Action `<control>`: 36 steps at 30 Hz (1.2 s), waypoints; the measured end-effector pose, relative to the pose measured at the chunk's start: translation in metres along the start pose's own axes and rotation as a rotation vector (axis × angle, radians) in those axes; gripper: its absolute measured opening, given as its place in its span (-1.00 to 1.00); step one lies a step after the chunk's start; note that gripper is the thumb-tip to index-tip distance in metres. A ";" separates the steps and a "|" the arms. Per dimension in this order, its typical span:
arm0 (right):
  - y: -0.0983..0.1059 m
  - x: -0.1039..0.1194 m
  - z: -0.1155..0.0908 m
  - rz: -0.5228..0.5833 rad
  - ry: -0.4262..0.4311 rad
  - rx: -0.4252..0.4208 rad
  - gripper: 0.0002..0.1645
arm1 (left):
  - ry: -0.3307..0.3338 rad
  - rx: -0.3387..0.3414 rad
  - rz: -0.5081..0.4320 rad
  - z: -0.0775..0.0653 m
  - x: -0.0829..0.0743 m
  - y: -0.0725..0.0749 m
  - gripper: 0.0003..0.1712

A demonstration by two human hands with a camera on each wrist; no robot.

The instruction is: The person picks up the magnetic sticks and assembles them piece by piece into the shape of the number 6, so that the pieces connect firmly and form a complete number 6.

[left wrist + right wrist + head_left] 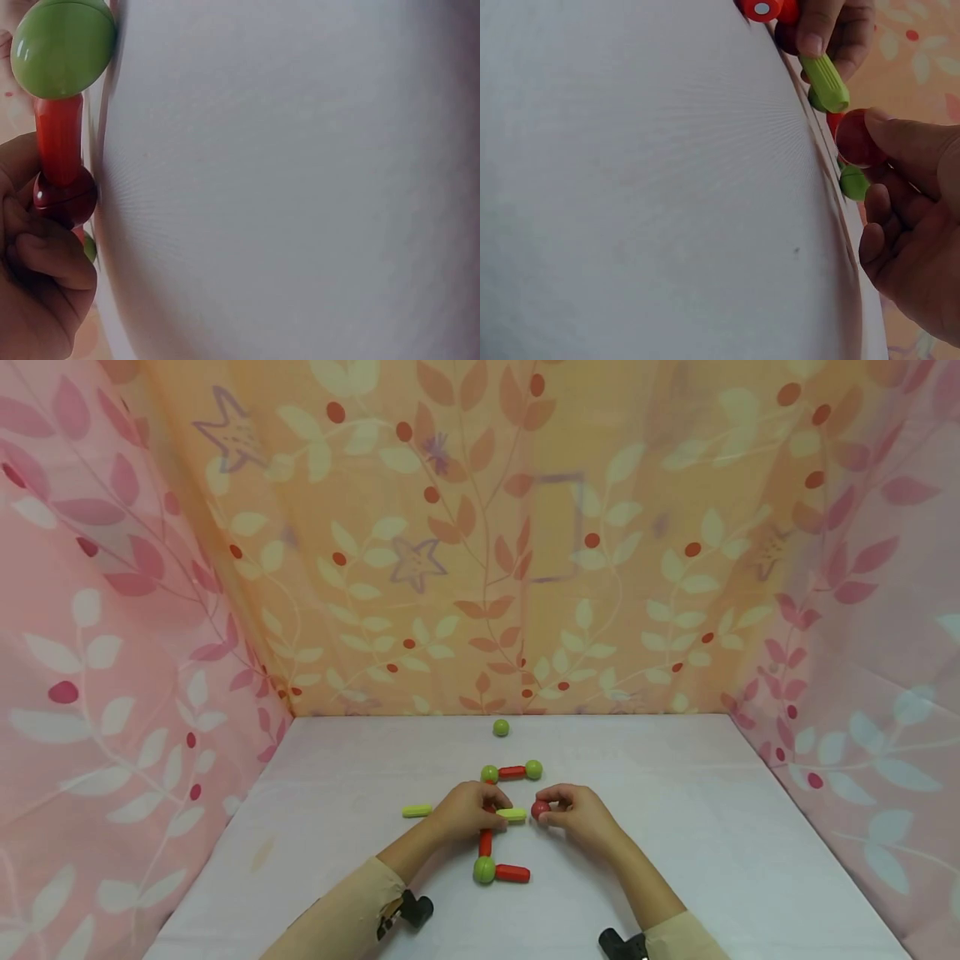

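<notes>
My left hand (465,814) grips the dark red ball (66,201) in the middle of a stick-and-ball figure, its thumb by the base of a yellow-green rod (512,815) that points right. Between thumb and fingers of my right hand (585,817) is a red ball (859,139), a small gap away from that rod's free end. Red rods (486,843) run from the gripped ball toward an upper green ball (489,773) and a lower green ball (484,869). The left fingers partly hide the middle joint in the head view.
One loose yellow-green rod (417,811) lies left of the left hand. At the far edge of the white table (337,760) sits a single green ball (501,727). Another green ball (533,769) ends the upper red side rod (512,772). A lower red rod (513,873) points right. Patterned curtains (480,527) enclose the table.
</notes>
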State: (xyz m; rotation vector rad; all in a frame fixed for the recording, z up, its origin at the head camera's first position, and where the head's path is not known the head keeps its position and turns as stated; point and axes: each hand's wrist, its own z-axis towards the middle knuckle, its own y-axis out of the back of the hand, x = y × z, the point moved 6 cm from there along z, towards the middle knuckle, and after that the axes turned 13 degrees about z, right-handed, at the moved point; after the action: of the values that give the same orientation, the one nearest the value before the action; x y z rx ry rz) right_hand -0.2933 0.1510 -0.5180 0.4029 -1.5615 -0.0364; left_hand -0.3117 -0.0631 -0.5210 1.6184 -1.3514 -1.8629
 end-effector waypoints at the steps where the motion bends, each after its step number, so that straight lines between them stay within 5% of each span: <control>1: 0.000 -0.001 0.000 0.006 -0.001 0.003 -0.61 | -0.001 0.001 0.001 0.000 0.000 0.000 -0.78; 36: -0.005 -0.013 0.003 -0.008 -0.037 0.079 -0.59 | 0.002 0.025 0.036 0.000 -0.004 0.004 -0.74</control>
State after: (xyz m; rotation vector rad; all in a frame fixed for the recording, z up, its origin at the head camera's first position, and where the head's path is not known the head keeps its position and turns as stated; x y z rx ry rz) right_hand -0.2952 0.1494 -0.5323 0.4731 -1.6010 0.0115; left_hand -0.3118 -0.0623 -0.5152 1.5971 -1.3987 -1.8307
